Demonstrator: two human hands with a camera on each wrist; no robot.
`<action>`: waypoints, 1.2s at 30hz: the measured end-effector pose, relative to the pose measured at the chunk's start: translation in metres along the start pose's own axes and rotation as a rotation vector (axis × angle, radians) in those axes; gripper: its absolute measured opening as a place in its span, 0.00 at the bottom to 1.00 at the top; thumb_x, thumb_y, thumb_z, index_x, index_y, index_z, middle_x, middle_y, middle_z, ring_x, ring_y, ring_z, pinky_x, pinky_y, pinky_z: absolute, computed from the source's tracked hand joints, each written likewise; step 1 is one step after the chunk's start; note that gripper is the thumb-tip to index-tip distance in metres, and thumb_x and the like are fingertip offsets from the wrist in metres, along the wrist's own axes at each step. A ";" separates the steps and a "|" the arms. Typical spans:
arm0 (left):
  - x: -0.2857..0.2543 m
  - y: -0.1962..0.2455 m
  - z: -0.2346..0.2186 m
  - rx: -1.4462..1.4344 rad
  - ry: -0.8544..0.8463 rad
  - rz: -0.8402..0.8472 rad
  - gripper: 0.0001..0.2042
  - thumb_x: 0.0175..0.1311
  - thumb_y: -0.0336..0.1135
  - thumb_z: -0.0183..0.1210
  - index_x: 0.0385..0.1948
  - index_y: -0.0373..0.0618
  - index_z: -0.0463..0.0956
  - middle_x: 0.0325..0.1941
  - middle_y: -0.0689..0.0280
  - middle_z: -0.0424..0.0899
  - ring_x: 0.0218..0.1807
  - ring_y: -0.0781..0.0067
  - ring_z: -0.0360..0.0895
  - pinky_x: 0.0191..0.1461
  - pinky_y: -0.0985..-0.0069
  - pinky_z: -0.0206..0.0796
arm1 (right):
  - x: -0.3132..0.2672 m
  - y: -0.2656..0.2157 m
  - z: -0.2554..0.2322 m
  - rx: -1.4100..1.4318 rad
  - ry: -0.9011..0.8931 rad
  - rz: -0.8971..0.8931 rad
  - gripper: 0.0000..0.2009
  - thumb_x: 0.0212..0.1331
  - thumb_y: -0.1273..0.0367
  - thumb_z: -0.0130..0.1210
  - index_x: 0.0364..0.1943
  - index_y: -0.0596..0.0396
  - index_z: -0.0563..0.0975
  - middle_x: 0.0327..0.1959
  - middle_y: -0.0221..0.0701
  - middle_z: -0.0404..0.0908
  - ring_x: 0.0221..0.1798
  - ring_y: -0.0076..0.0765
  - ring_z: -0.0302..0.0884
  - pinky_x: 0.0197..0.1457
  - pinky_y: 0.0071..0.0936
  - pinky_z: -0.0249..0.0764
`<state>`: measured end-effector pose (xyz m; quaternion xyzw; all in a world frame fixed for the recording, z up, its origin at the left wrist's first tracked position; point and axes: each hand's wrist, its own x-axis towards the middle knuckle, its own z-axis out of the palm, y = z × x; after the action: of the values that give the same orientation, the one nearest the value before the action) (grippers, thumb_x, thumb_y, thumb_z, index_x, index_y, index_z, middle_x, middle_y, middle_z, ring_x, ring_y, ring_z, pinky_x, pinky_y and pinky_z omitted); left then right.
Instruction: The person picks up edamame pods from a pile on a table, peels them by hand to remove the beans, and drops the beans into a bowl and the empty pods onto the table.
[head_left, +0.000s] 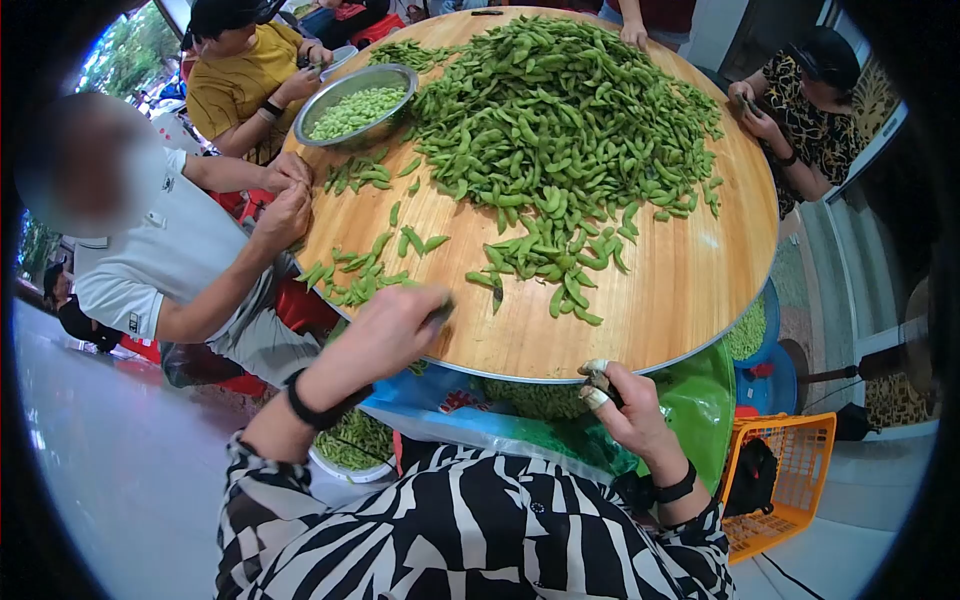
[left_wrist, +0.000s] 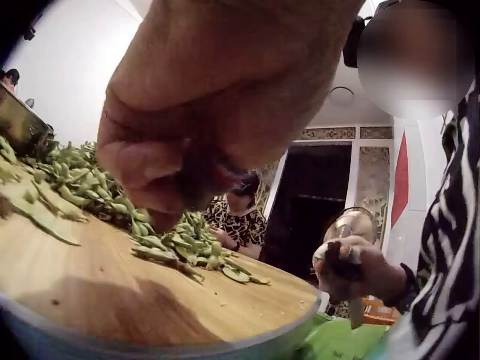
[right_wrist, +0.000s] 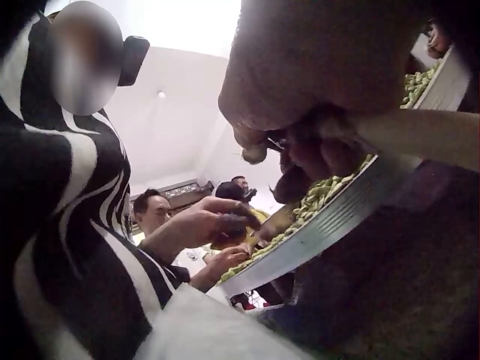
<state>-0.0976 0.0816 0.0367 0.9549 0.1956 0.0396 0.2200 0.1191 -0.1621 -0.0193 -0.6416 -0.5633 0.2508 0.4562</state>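
Note:
My left hand (head_left: 385, 330) hangs over the table's near left edge, its fingers loosely bent and blurred by motion. Nothing shows between them in the right wrist view. Close beyond it lie loose green soybean pods (head_left: 360, 280). My right hand (head_left: 632, 410) is curled just off the near rim, pale wraps (head_left: 594, 397) on thumb and finger. It grips a pale stick-like thing (right_wrist: 420, 139) that points down from the fingers; I cannot tell what it is. The large heap of pods (head_left: 560, 110) covers the far middle of the round wooden table (head_left: 420, 335).
A metal bowl (head_left: 356, 104) of shelled beans stands at the table's far left. Other people sit round the table, including one in a white shirt (head_left: 190, 250). A bucket of pods (head_left: 355, 440) is below left, and an orange crate (head_left: 780, 480) stands at lower right.

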 end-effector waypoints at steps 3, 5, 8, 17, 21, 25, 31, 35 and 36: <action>0.042 -0.010 0.043 -0.054 0.290 -0.017 0.09 0.55 0.30 0.56 0.36 0.39 0.71 0.31 0.48 0.76 0.36 0.43 0.76 0.40 0.55 0.69 | 0.007 -0.005 0.003 0.046 -0.027 0.041 0.13 0.58 0.74 0.53 0.46 0.64 0.73 0.26 0.40 0.75 0.27 0.40 0.74 0.33 0.29 0.71; 0.054 -0.006 0.054 -0.004 0.281 -0.058 0.08 0.55 0.29 0.56 0.35 0.39 0.71 0.31 0.49 0.76 0.35 0.42 0.76 0.40 0.55 0.69 | 0.007 -0.006 0.002 0.053 -0.039 0.038 0.14 0.58 0.74 0.51 0.48 0.64 0.72 0.27 0.39 0.75 0.27 0.39 0.74 0.34 0.29 0.71; 0.058 -0.006 0.054 0.060 0.255 -0.066 0.08 0.53 0.28 0.57 0.34 0.39 0.71 0.31 0.49 0.75 0.35 0.42 0.75 0.41 0.55 0.69 | 0.004 -0.003 0.002 0.149 -0.051 0.114 0.16 0.60 0.74 0.47 0.52 0.64 0.71 0.26 0.34 0.74 0.26 0.33 0.72 0.32 0.28 0.70; 0.058 -0.001 0.058 0.064 0.233 0.044 0.10 0.49 0.25 0.58 0.34 0.38 0.72 0.35 0.50 0.74 0.42 0.45 0.74 0.45 0.57 0.67 | 0.018 -0.018 0.004 0.427 -0.079 0.332 0.19 0.66 0.70 0.38 0.59 0.62 0.68 0.20 0.24 0.67 0.19 0.16 0.59 0.22 0.16 0.57; 0.055 0.006 0.053 -0.177 0.244 -0.043 0.12 0.49 0.23 0.60 0.37 0.37 0.72 0.35 0.53 0.75 0.40 0.51 0.75 0.44 0.62 0.68 | 0.018 -0.017 0.004 0.461 -0.138 0.315 0.19 0.67 0.71 0.39 0.61 0.60 0.66 0.20 0.23 0.67 0.19 0.15 0.61 0.22 0.15 0.57; 0.046 0.042 0.039 -0.674 0.107 -0.168 0.13 0.51 0.22 0.63 0.39 0.39 0.72 0.36 0.65 0.75 0.38 0.72 0.74 0.41 0.76 0.67 | 0.022 -0.016 0.011 0.613 -0.063 0.339 0.21 0.68 0.70 0.37 0.64 0.58 0.64 0.20 0.24 0.68 0.18 0.16 0.61 0.21 0.15 0.58; 0.046 0.070 0.062 -1.233 0.113 -0.065 0.16 0.51 0.19 0.65 0.41 0.41 0.73 0.39 0.71 0.77 0.42 0.82 0.74 0.49 0.82 0.68 | 0.025 -0.022 0.013 0.879 -0.033 0.283 0.23 0.71 0.64 0.39 0.66 0.60 0.59 0.22 0.31 0.70 0.19 0.21 0.66 0.19 0.15 0.59; 0.049 0.077 0.059 -1.271 0.087 -0.134 0.16 0.52 0.19 0.64 0.41 0.39 0.72 0.39 0.68 0.79 0.43 0.80 0.76 0.49 0.80 0.69 | 0.022 -0.019 0.014 0.871 -0.039 0.265 0.24 0.71 0.63 0.39 0.67 0.60 0.58 0.22 0.33 0.71 0.19 0.20 0.65 0.18 0.15 0.59; 0.050 0.076 0.059 -1.271 0.085 -0.136 0.16 0.52 0.19 0.64 0.41 0.39 0.72 0.39 0.68 0.79 0.43 0.80 0.76 0.49 0.80 0.69 | 0.022 -0.019 0.015 0.872 -0.039 0.266 0.24 0.71 0.63 0.39 0.67 0.60 0.58 0.22 0.33 0.71 0.19 0.20 0.65 0.18 0.15 0.59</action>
<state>-0.0150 0.0138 0.0159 0.6213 0.2026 0.1718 0.7372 0.1024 -0.1378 -0.0055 -0.4515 -0.3260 0.5331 0.6369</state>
